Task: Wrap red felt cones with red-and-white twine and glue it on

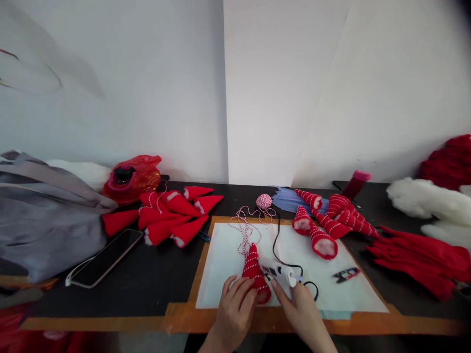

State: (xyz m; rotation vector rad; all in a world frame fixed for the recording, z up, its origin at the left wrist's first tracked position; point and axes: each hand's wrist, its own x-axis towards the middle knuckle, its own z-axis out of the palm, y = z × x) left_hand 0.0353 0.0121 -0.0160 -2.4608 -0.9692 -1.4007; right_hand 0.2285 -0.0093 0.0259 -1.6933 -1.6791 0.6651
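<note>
red felt cone (253, 270) wrapped in red-and-white twine (244, 230), tilted over the pale mat (228, 279) on the desk (147, 274), held in the left hand (233, 314) with fingers curled round it. right hand (300, 309) wraps a white hot glue gun (279, 277) angled right beside the cone, black cord (281, 255) looping behind.

The left hand (233, 314) covers part of the red cone (253, 267), and the right hand (300, 310) hides the grip of the glue gun (280, 274). Both forearms run off the bottom edge. The gray bag (44, 220) is cut off at left, the white stuffing (432, 206) at right. A small blue object (203, 236) is too small to tell.
</note>
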